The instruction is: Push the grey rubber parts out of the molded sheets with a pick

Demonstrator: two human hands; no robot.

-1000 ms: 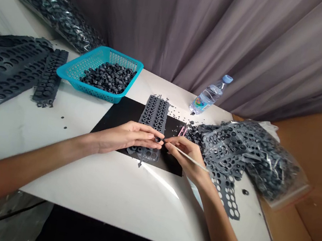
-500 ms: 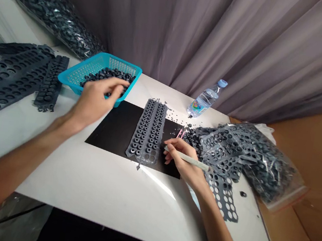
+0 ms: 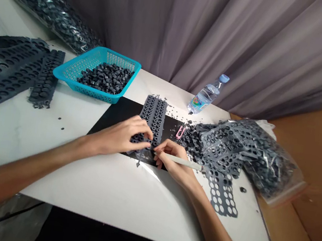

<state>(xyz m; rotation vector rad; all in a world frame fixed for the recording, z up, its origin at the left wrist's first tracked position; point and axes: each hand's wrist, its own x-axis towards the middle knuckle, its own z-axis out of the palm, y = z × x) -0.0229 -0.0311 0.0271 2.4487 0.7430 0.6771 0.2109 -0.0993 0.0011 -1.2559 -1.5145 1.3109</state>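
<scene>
Head view: with left hand back from the blue basket at ten o'clock, half open over the six-o'clock end of the central grey sheet, near right hand gripping a white stick, apparently working there again.

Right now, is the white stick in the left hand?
No, the right hand holds the white stick, while the left hand is at the grey studded sheet.
</scene>
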